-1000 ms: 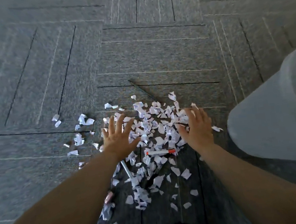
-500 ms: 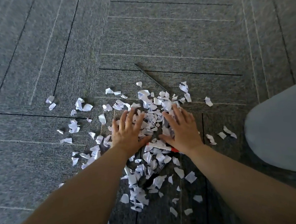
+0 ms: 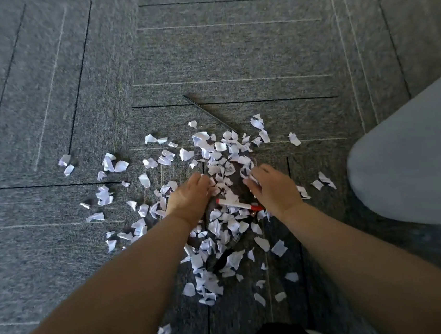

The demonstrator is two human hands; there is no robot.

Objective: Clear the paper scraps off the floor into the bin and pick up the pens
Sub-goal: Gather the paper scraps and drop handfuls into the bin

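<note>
Left hand fingertips curled under, black pen half-buried in scraps

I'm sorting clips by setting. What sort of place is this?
Probably an office or a similar workroom. The floor is grey carpet tile laid in squares, with torn paper scraps and pens on it, such as a red-and-white marker, and a pale grey bin beside them.
</note>
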